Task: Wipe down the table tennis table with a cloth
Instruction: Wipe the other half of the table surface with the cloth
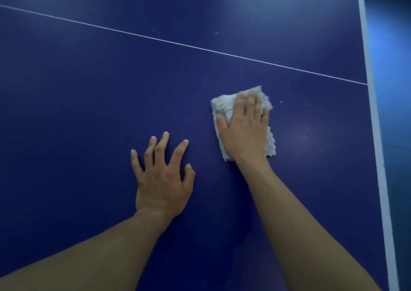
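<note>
Right hand [244,126], fingers straight and together, presses the cloth [222,106], long axis near-far; left hand [162,179] rests splayed on the table [89,90].

One dark blue bench [89,90] is seen, filling nearly the whole frame. One pale folded cloth [222,106] is counted, right of centre. Two bare hands are shown: one left hand [162,179] at lower centre, one right hand [244,130] right of centre. Five fingers [165,139], thumb included, can be counted on the left hand. Two white markings are found: one thin line [178,43] across the upper part, one broad band [375,123] down the right side. At least five tiny pale specks [216,33] are scattered about.
</note>
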